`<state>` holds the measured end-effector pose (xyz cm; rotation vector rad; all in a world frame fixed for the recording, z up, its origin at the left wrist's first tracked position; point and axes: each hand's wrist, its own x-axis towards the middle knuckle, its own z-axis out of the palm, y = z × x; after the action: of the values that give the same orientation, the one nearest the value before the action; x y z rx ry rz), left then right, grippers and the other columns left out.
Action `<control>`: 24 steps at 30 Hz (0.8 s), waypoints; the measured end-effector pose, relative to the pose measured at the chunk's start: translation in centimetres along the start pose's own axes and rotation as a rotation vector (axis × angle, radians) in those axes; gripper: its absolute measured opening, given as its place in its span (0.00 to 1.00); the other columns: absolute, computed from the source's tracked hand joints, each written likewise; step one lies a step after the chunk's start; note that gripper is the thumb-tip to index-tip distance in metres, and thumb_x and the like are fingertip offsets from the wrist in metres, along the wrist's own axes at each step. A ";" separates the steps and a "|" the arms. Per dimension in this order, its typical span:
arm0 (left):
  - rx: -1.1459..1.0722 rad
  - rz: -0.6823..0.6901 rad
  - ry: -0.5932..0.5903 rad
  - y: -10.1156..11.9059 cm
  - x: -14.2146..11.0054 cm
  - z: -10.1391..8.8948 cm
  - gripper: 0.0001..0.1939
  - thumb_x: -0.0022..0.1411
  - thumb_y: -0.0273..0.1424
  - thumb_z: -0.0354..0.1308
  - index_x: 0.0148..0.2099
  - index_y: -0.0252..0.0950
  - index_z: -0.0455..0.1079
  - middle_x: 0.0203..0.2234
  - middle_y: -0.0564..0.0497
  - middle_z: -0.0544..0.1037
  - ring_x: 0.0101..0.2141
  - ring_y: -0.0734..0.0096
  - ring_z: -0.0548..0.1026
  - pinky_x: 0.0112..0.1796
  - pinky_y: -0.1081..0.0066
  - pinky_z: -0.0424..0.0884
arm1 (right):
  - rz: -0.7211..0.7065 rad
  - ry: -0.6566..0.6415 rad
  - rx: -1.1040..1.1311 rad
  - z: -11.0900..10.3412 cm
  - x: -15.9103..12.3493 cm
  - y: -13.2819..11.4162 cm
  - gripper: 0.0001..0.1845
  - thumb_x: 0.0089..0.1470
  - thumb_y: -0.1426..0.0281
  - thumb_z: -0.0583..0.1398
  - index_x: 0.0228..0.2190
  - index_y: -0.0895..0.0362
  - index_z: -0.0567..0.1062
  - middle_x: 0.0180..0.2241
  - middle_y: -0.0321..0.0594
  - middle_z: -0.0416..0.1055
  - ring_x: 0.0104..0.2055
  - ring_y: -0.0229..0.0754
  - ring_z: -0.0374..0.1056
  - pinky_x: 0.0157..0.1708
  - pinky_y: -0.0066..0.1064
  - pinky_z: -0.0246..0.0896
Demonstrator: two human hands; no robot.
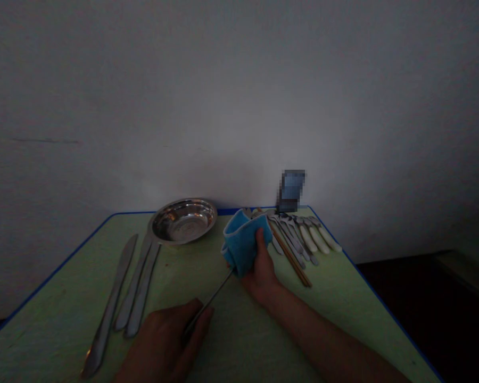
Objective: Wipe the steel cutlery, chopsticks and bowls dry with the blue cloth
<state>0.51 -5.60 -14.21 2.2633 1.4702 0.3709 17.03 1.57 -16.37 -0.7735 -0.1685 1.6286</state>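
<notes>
My left hand (165,340) is closed around the handle end of a long metal utensil (211,300), low in the middle of the picture. The utensil's far end runs up into a blue cloth (243,242), so I cannot tell what kind of utensil it is. My right hand (261,268) is wrapped round that cloth, gripping it over the hidden end, with the thumb on top.
Three metal knives (122,295) lie side by side on the left of the green table (343,303). A steel bowl (183,219) stands behind them. Several spoons with pale handles (313,236) and wooden chopsticks (291,255) lie at the back right, near a wall.
</notes>
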 end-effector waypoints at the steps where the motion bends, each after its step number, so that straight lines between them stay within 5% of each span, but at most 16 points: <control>1: -0.048 -0.018 -0.026 0.0 0.0 0.1 0.20 0.65 0.40 0.40 0.28 0.38 0.67 0.20 0.52 0.75 0.23 0.69 0.75 0.27 0.72 0.66 | -0.002 0.008 -0.014 0.0 0.1 0.1 0.27 0.51 0.51 0.56 0.46 0.56 0.69 0.36 0.40 0.77 0.28 0.39 0.72 0.28 0.31 0.68; 7: -0.284 -0.142 -0.100 -0.3 0.1 0.0 0.25 0.65 0.45 0.38 0.26 0.37 0.66 0.18 0.55 0.70 0.23 0.71 0.70 0.25 0.74 0.64 | -0.021 -0.043 -0.085 -0.5 0.5 0.5 0.25 0.47 0.56 0.61 0.45 0.54 0.69 0.39 0.38 0.76 0.35 0.40 0.73 0.35 0.34 0.69; 14: -0.424 -0.203 -0.008 -1.0 0.5 -0.4 0.21 0.63 0.42 0.42 0.31 0.38 0.73 0.22 0.54 0.74 0.25 0.68 0.71 0.27 0.74 0.67 | -0.032 -0.375 -0.378 -1.2 -0.6 1.1 0.19 0.44 0.61 0.65 0.38 0.56 0.75 0.38 0.37 0.76 0.43 0.40 0.71 0.51 0.38 0.60; 17: -0.411 -0.157 -0.017 -0.5 0.6 -0.4 0.20 0.63 0.40 0.42 0.36 0.39 0.74 0.24 0.54 0.76 0.26 0.67 0.73 0.29 0.73 0.68 | -0.032 -0.317 -0.349 -1.0 -0.6 1.2 0.19 0.45 0.59 0.63 0.38 0.55 0.75 0.36 0.36 0.77 0.41 0.40 0.72 0.49 0.37 0.61; 21: -0.347 -0.056 -0.022 0.8 0.2 -0.6 0.16 0.63 0.39 0.44 0.42 0.43 0.73 0.28 0.54 0.79 0.30 0.66 0.75 0.32 0.72 0.70 | 0.012 -0.087 -0.144 -0.4 0.1 0.9 0.17 0.49 0.59 0.60 0.40 0.54 0.72 0.32 0.34 0.77 0.34 0.38 0.73 0.39 0.34 0.67; 24: -0.308 -0.004 -0.034 1.3 -0.2 -0.6 0.14 0.61 0.39 0.47 0.40 0.43 0.73 0.29 0.53 0.79 0.31 0.65 0.75 0.34 0.71 0.71 | 0.035 -0.015 -0.030 -0.3 0.7 0.6 0.17 0.52 0.57 0.57 0.39 0.56 0.72 0.26 0.35 0.76 0.26 0.38 0.71 0.30 0.31 0.68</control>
<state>1.23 -6.15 -13.04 2.0123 1.3002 0.5169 16.69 1.94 -17.17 -0.7915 -0.1914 1.6690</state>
